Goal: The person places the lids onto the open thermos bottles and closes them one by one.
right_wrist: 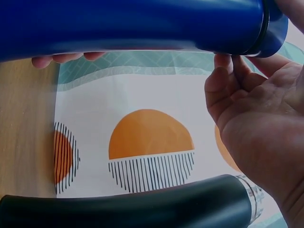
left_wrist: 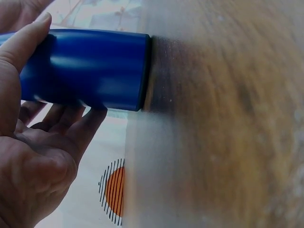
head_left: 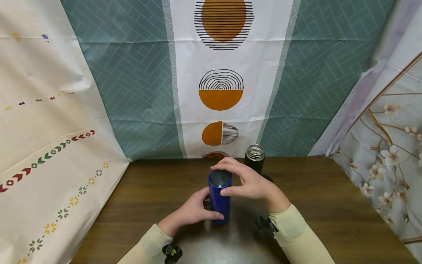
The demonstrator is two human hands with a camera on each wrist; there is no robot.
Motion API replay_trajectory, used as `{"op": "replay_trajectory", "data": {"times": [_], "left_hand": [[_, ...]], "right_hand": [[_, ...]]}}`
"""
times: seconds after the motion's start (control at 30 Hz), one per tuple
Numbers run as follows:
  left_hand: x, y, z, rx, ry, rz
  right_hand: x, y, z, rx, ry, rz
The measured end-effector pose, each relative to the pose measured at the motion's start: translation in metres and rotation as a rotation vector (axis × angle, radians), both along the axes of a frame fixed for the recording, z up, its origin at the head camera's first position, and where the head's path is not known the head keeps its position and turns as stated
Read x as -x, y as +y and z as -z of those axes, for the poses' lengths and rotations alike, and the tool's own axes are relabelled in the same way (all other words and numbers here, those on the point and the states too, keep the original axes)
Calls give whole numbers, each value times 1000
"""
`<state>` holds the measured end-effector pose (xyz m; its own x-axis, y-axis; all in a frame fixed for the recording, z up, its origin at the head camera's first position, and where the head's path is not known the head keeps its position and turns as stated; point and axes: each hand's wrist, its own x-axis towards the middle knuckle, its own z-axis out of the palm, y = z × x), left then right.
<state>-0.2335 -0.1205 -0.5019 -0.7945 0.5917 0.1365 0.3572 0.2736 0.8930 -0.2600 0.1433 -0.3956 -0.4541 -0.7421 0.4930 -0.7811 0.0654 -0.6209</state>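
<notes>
A blue thermos bottle (head_left: pixel 219 202) stands upright on the table in front of the person. The left hand (head_left: pixel 195 209) holds its lower body, thumb on the near side and fingers around the far side; the left wrist view shows the bottle's base (left_wrist: pixel 146 73) at the tabletop. At the top, the right hand (head_left: pixel 248 180) grips the blue lid (right_wrist: pixel 275 33) with its dark top disc (head_left: pixel 220 178), thumb in front and fingers behind. Behind the right hand stands a black thermos bottle (head_left: pixel 254 165) without a lid, its threaded steel neck (head_left: pixel 255 151) showing.
A small black round object (head_left: pixel 267 178) lies partly hidden behind the right wrist. The brown wooden table (head_left: pixel 145 194) ends at the back against a green and white patterned cloth (head_left: pixel 138 91). Patterned cloths also hang at the left (head_left: pixel 49 128) and right (head_left: pixel 389 154).
</notes>
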Motion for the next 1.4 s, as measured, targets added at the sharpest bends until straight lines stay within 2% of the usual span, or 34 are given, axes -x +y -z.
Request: {"op": "replay_trajectory", "data": {"times": [0.47, 0.97, 1.13, 1.27, 1.4], "left_hand": [[0, 1, 1, 2, 14, -4], [1, 1, 1, -20, 11, 10], [0, 0, 0, -10, 9, 1], [-1, 0, -1, -4, -4, -4], [-1, 0, -1, -2, -6, -5]], "right_hand": [[0, -2, 0, 19, -49, 40], [0, -5, 1, 5, -47, 93], [1, -3, 2, -19, -65, 31], [1, -2, 2, 0, -80, -38], [1, -1, 3, 27, -89, -59]]}}
